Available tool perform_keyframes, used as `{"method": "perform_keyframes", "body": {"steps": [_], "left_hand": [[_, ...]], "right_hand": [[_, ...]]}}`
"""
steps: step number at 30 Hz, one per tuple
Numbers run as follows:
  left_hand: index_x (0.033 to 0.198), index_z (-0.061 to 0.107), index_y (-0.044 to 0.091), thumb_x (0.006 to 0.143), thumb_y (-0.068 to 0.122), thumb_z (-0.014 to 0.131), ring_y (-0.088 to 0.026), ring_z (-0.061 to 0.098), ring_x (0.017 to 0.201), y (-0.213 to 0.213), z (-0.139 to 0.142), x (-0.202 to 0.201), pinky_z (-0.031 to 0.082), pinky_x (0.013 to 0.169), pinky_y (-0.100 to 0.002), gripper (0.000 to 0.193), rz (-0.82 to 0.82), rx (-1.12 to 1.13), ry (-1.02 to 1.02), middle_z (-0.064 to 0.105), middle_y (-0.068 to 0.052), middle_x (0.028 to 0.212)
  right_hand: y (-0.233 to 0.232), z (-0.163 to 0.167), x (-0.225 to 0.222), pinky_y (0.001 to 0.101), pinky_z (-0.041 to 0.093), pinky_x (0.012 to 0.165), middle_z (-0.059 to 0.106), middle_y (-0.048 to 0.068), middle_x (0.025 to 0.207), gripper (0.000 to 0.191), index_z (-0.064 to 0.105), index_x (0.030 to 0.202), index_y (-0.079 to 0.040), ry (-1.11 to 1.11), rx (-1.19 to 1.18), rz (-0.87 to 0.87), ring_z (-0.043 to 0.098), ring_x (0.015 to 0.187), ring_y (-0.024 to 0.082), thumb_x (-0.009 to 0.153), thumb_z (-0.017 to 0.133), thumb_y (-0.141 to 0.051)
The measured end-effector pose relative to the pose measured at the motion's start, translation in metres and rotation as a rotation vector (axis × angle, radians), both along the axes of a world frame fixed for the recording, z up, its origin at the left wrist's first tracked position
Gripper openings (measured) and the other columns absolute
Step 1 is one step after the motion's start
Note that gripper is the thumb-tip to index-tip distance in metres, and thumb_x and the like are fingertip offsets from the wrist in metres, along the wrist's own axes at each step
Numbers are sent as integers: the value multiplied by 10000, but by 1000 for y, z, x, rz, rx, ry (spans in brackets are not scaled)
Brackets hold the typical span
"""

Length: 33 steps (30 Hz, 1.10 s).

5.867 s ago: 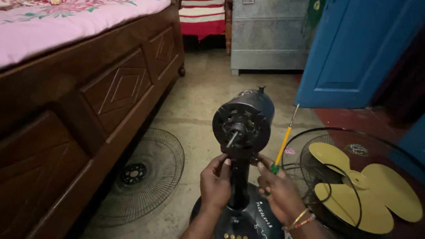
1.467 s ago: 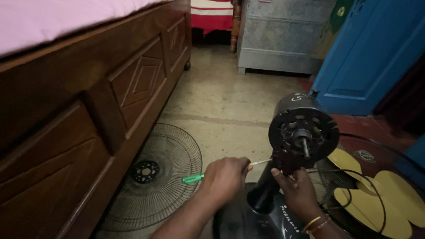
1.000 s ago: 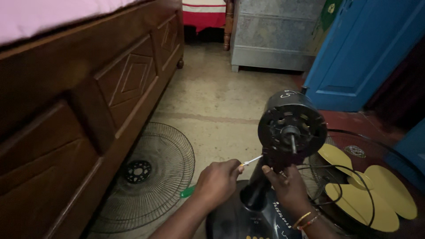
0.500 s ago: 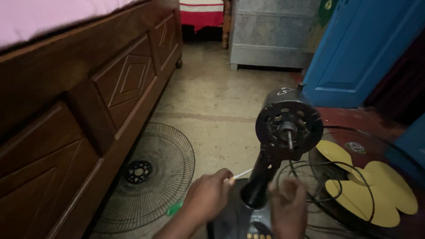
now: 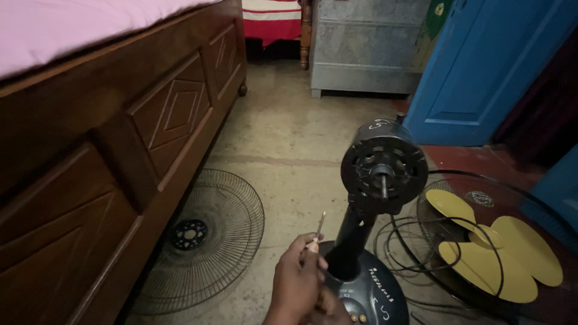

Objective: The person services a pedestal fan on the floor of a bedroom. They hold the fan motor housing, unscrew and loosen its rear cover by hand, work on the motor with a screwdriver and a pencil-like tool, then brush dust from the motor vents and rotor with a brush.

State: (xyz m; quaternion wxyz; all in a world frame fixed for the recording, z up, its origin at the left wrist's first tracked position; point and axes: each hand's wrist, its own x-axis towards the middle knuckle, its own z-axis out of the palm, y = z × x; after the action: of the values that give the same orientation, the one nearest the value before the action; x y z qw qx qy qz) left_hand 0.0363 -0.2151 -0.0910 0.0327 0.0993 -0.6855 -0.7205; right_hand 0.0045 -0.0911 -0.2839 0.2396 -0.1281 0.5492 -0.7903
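Metal screwdriver (image 5: 319,227) tip up, pinched in left hand (image 5: 299,283) fingers; beside black fan motor (image 5: 383,167).

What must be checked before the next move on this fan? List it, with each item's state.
1. Screwdriver gripped firmly in the left hand, tip up: ok.
2. Motor upright on its base: ok.
3. Shaft bare, with the yellow blade lying apart on the right: ok.
4. Cord out of the way: not ok, it loops loosely on the floor beside the base.
5. Wire guard apart from the base, by the bed: ok.
6. Screws on the motor face: cannot tell, too dark.
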Motion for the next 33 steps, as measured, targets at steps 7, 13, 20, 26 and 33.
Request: {"method": "perform_keyframes", "body": {"steps": [7, 13, 20, 26, 33], "left_hand": [[1133, 707, -45, 965, 82, 591, -168, 768, 826, 8, -20, -43, 615, 751, -275, 241, 48, 407, 174, 795, -133, 944], [1062, 582, 21, 906, 38, 662, -231, 767, 848, -10, 6, -59, 636, 796, -333, 176, 188, 580, 139, 767, -194, 934], [988, 698, -60, 819, -20, 770, -203, 771, 781, 5, -2, -77, 642, 733, -319, 189, 22, 479, 183, 781, -145, 846], [949, 774, -37, 786, 43, 847, -129, 689, 691, 25, -13, -105, 574, 636, -268, 195, 59, 257, 175, 771, -80, 807], [976, 767, -20, 774, 46, 833, -102, 700, 723, 26, -16, -122, 581, 671, -253, 222, -99, 382, 177, 780, -58, 844]], "right_hand": [[17, 2, -6, 292, 551, 949, 767, 117, 1107, 304, 618, 1275, 18, 176, 166, -50, 723, 1040, 148, 983, 632, -66], [94, -4, -27, 255, 541, 791, 707, 29, 931, 240, 592, 1199, -52, 256, 223, 259, 682, 829, 104, 978, 593, -146], [172, 19, -51, 303, 455, 660, 579, 43, 780, 257, 619, 1154, -27, -221, 642, -499, 565, 690, 150, 963, 633, -198], [165, 88, -48, 343, 381, 548, 469, 53, 651, 289, 643, 1116, -7, -248, 502, -637, 465, 572, 190, 950, 667, -243], [130, 158, -51, 320, 418, 668, 604, 27, 1044, 479, 566, 1370, -66, -127, 134, -521, 551, 815, 153, 902, 619, -161]]}}
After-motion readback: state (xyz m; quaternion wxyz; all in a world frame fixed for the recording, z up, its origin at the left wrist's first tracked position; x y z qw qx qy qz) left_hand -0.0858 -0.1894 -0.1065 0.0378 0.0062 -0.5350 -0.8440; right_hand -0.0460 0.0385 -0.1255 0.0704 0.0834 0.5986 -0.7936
